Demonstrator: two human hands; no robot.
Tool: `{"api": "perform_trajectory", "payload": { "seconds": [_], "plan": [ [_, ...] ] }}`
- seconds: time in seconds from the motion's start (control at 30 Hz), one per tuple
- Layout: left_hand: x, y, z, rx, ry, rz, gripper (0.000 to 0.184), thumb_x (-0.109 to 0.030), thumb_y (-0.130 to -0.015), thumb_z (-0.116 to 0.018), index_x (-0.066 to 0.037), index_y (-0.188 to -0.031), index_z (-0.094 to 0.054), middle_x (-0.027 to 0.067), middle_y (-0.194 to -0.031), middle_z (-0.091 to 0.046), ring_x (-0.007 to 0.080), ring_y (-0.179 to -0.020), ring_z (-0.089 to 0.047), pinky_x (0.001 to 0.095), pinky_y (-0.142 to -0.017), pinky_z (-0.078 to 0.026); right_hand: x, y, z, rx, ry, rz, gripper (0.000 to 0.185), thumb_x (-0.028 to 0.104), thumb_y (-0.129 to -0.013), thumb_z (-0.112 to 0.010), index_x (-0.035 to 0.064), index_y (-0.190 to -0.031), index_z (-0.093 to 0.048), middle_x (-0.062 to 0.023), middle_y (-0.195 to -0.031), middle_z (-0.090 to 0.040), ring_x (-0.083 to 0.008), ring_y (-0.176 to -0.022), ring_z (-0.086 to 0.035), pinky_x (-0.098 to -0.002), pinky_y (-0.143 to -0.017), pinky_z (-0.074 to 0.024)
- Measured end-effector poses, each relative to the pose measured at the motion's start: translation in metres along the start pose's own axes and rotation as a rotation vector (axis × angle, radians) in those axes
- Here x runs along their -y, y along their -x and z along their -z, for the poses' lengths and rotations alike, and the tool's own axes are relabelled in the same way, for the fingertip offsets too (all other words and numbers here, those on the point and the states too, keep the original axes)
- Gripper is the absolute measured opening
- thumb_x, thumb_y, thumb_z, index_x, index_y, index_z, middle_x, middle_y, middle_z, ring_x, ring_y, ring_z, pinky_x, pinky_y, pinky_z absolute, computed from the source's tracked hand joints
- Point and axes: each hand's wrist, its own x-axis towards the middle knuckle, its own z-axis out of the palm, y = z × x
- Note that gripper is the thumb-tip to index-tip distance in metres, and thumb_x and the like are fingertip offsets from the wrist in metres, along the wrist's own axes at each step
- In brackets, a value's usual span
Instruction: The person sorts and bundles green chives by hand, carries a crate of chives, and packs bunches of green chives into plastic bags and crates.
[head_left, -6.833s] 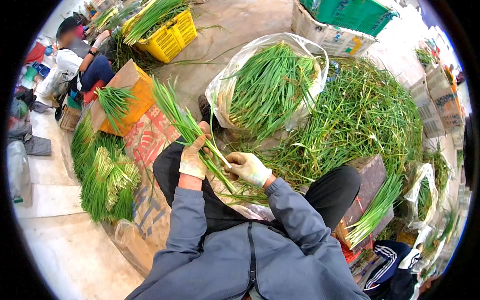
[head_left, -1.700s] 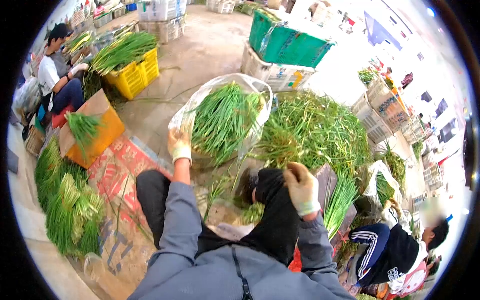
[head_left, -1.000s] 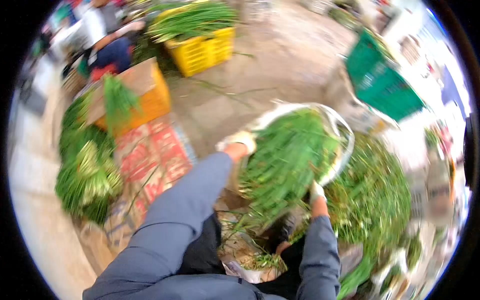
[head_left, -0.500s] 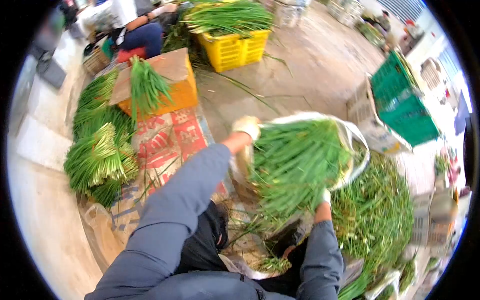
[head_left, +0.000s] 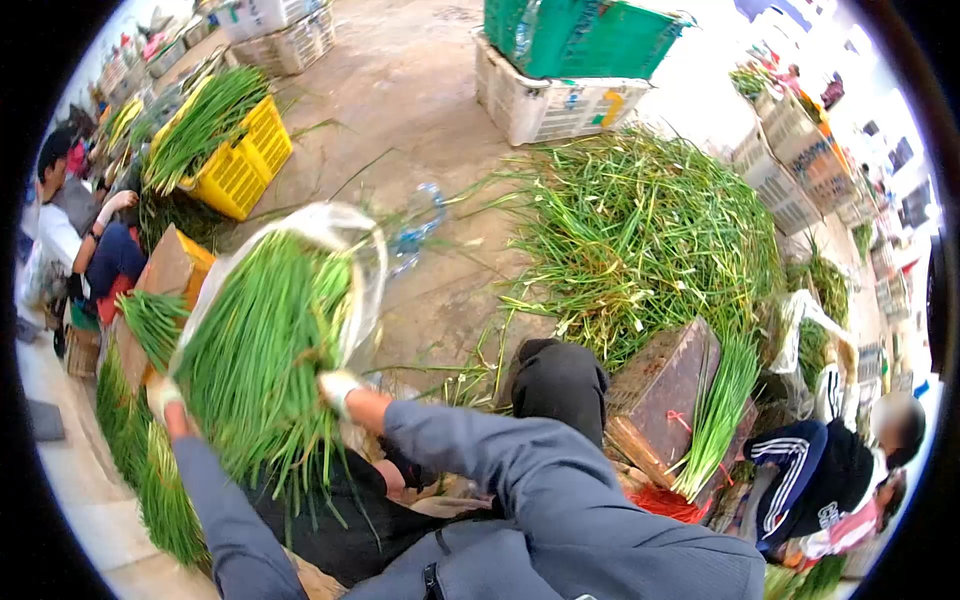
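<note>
A white plastic bag (head_left: 366,262) full of long green stalks (head_left: 262,345) leans over my left leg. My left hand (head_left: 164,394), in a pale glove, is at the bag's lower left edge, its fingers mostly hidden by the bag. At the lower right side of the stalks is my right hand (head_left: 340,392), also gloved, with its fingertips hidden against the bag and stalks. Some stalks hang over the bag's near edge onto my dark trousers.
A large heap of loose stalks (head_left: 650,235) lies at right centre. Beside it, a wooden box (head_left: 655,395) bears a green bundle (head_left: 718,415). A yellow crate (head_left: 243,165) and a seated person (head_left: 105,245) are left; another person (head_left: 810,480) sits right. White (head_left: 545,105) and green crates (head_left: 585,38) stand behind.
The filled bag and both hands have moved left, away from the loose heap and over my left leg. The camera view has turned right, and a clear blue-tinted plastic item now shows on the floor.
</note>
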Motion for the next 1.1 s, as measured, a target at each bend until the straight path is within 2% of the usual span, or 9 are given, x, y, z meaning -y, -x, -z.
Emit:
{"api": "perform_trajectory", "payload": {
  "seconds": [0.03,0.07,0.17,0.3,0.5,0.63,0.83,1.0,1.1],
  "plan": [
    [0.085,-0.056,-0.038,0.104,-0.078,-0.371,0.035,-0.032,-0.096,-0.049,-0.006,-0.111,-0.067,0.0193,-0.107,-0.069,0.036,-0.089,-0.067,0.0431,-0.078,-0.053,0.005,0.015,-0.014,0.059,0.082,0.014,0.035,0.026,-0.096,-0.043,0.0009,-0.104,-0.066,-0.0177,-0.092,-0.067,-0.0304,-0.086,-0.065,-0.0415,-0.078,-0.049],
    [0.101,-0.02,-0.042,-0.184,-0.17,-0.149,0.038,-0.037,-0.098,-0.046,-0.007,-0.11,-0.066,0.019,-0.107,-0.069,0.0377,-0.092,-0.066,0.0454,-0.078,-0.053,0.012,0.033,-0.029,0.116,0.163,0.033,0.036,0.026,-0.096,-0.042,0.0012,-0.105,-0.067,-0.0193,-0.092,-0.067,-0.0321,-0.09,-0.066,-0.0418,-0.082,-0.049],
    [0.186,0.059,-0.039,-0.005,-0.102,0.149,0.037,-0.037,-0.096,-0.05,-0.006,-0.103,-0.069,0.0174,-0.101,-0.069,0.0351,-0.087,-0.064,0.0423,-0.076,-0.05,-0.004,0.031,-0.062,0.284,0.716,0.284,0.038,0.028,-0.096,-0.043,0.0016,-0.103,-0.069,-0.0197,-0.099,-0.069,-0.0314,-0.094,-0.068,-0.0402,-0.084,-0.0503],
    [0.256,0.089,-0.057,-0.14,0.857,0.49,0.033,-0.031,-0.092,-0.057,-0.003,-0.105,-0.069,0.012,-0.08,-0.06,0.0229,-0.068,-0.047,0.04,-0.064,-0.04,0.009,0.027,-0.053,0.259,0.542,0.145,0.058,0.051,-0.081,-0.065,-0.0045,-0.098,-0.071,-0.0256,-0.095,-0.07,-0.0377,-0.088,-0.069,-0.0424,-0.077,-0.0524],
    [0.181,0.137,-0.016,0.158,0.062,0.299,0.057,-0.024,-0.083,-0.061,-0.006,-0.137,-0.052,0.0204,-0.118,-0.064,0.0332,-0.103,-0.062,0.0415,-0.089,-0.049,0.072,0.081,-0.014,0.455,1.058,0.229,0.088,0.068,-0.084,-0.055,-0.0035,-0.136,-0.052,-0.0278,-0.124,-0.062,-0.0397,-0.116,-0.058,-0.0434,-0.103,-0.0422],
    [0.054,0.191,0.03,-0.056,-0.15,-0.091,0.073,-0.03,-0.08,-0.066,-0.006,-0.145,-0.042,0.0231,-0.148,-0.044,0.0378,-0.136,-0.043,0.043,-0.113,-0.035,0.066,0.056,-0.016,0.686,0.904,0.246,0.062,0.047,-0.086,-0.066,-0.0075,-0.117,-0.064,-0.024,-0.11,-0.069,-0.0327,-0.101,-0.067,-0.0417,-0.089,-0.0497],
    [-0.082,0.209,0.003,0.475,-0.096,-0.14,0.106,-0.058,-0.077,-0.071,-0.01,-0.156,-0.019,0.0223,-0.159,-0.022,0.0425,-0.143,-0.028,0.0458,-0.116,-0.03,0.137,0.099,-0.049,0.885,1.203,0.379,0.072,0.059,-0.084,-0.058,-0.0026,-0.122,-0.063,-0.0228,-0.12,-0.066,-0.0359,-0.11,-0.062,-0.0405,-0.094,-0.0451],
    [-0.051,0.217,-0.026,0.45,-0.297,-0.344,0.093,-0.037,-0.087,-0.068,-0.012,-0.157,-0.013,0.0209,-0.161,-0.017,0.0475,-0.142,-0.026,0.0538,-0.116,-0.027,0.08,0.026,-0.004,0.795,1.382,0.539,0.063,0.051,-0.086,-0.057,0.0039,-0.127,-0.061,-0.0212,-0.118,-0.066,-0.0351,-0.106,-0.064,-0.0412,-0.095,-0.0444],
    [-0.017,0.224,-0.05,0.325,-0.26,-0.481,0.091,-0.035,-0.087,-0.067,-0.008,-0.157,-0.015,0.0217,-0.16,-0.018,0.0488,-0.14,-0.028,0.0551,-0.115,-0.026,0.137,0.035,0.088,0.772,1.117,0.224,0.058,0.046,-0.086,-0.057,0.0048,-0.127,-0.06,-0.0172,-0.112,-0.067,-0.0274,-0.096,-0.067,-0.0431,-0.085,-0.0528]
  ]
}}
